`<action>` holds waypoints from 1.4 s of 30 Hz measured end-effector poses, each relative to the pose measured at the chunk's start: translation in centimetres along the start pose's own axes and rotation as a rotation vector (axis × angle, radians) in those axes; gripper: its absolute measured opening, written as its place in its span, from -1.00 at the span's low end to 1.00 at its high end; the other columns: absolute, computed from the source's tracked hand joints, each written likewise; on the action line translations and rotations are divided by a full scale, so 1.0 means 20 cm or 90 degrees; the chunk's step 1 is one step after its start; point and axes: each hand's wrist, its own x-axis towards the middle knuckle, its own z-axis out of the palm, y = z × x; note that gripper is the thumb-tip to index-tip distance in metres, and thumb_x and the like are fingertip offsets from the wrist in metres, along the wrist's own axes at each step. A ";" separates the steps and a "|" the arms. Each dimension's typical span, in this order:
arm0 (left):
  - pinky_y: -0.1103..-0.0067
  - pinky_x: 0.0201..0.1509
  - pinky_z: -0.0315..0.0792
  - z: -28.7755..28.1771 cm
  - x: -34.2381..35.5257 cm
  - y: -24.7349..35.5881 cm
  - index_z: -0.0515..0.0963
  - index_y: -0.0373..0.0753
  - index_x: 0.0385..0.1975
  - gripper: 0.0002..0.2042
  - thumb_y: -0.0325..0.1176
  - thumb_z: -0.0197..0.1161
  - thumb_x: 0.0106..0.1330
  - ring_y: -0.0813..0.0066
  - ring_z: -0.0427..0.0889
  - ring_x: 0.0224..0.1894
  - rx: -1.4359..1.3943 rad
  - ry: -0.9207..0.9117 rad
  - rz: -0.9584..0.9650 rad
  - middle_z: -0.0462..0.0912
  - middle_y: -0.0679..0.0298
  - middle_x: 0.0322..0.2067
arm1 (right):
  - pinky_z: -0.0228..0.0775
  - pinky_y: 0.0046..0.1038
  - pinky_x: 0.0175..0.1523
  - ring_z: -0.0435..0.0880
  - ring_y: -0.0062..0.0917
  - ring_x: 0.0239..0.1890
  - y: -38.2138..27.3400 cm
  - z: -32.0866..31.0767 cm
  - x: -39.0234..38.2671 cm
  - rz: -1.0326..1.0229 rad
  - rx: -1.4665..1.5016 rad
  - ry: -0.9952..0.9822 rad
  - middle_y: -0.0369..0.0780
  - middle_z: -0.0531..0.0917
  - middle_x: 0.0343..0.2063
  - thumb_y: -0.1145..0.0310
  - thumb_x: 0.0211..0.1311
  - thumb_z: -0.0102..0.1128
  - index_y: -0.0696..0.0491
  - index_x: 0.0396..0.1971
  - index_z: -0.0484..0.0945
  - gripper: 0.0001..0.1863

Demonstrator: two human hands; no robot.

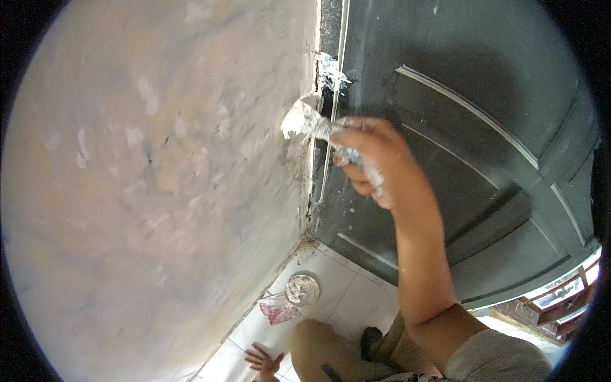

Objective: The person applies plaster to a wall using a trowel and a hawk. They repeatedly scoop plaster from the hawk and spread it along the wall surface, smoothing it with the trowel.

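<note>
My right hand (385, 159), smeared with white paste, is closed around the handle of a putty knife (304, 120). The knife's blade carries white filler and is at the edge where the mottled plaster wall (146, 191) meets the dark door frame; I cannot tell whether it touches the wall. Just above the blade, a rough white filler patch (331, 71) sticks to the frame. Low down, my left hand (264, 363) rests on the white tiled floor (347, 299), fingers spread and holding nothing.
A round container of white paste (302, 290) stands on the tiles near the wall's foot, beside a crumpled red-and-clear plastic bag (278, 309). The dark panelled door (445, 159) fills the right side. My bent legs (331, 350) are at the bottom.
</note>
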 end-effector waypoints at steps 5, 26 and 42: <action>-0.34 0.49 -0.50 0.01 0.08 0.02 -0.64 -0.04 0.56 0.50 0.39 0.52 -0.03 -0.50 -0.79 0.50 -0.001 -0.013 -0.016 -0.82 -0.32 0.48 | -0.07 -0.69 -0.78 0.21 -0.83 -0.80 -0.12 -0.26 0.22 0.147 0.280 -0.374 -0.30 0.50 -0.51 0.24 0.42 0.20 0.13 -0.21 0.53 -0.76; -0.31 0.47 -0.63 0.30 -0.05 -0.07 -0.65 0.12 0.56 0.45 0.49 0.44 -0.01 -0.23 -0.93 0.51 -0.154 0.141 -0.176 -0.91 -0.14 0.49 | 0.20 -0.50 -0.52 0.37 -0.67 -0.62 2.35 -0.76 -0.78 0.547 0.084 -0.128 -0.29 0.55 -0.43 0.16 0.29 0.34 -0.01 -0.07 0.47 -0.65; -0.37 0.39 -0.69 0.26 -0.06 -0.13 -0.79 0.00 0.49 0.60 0.42 0.57 -0.12 -0.44 -0.97 0.44 -0.135 0.058 -0.157 -0.98 -0.34 0.40 | 0.44 -0.01 0.15 0.57 0.04 0.08 2.87 -0.12 -0.79 -0.171 -0.476 -0.444 0.09 0.60 -0.01 0.26 0.10 0.47 0.18 0.11 0.52 -0.41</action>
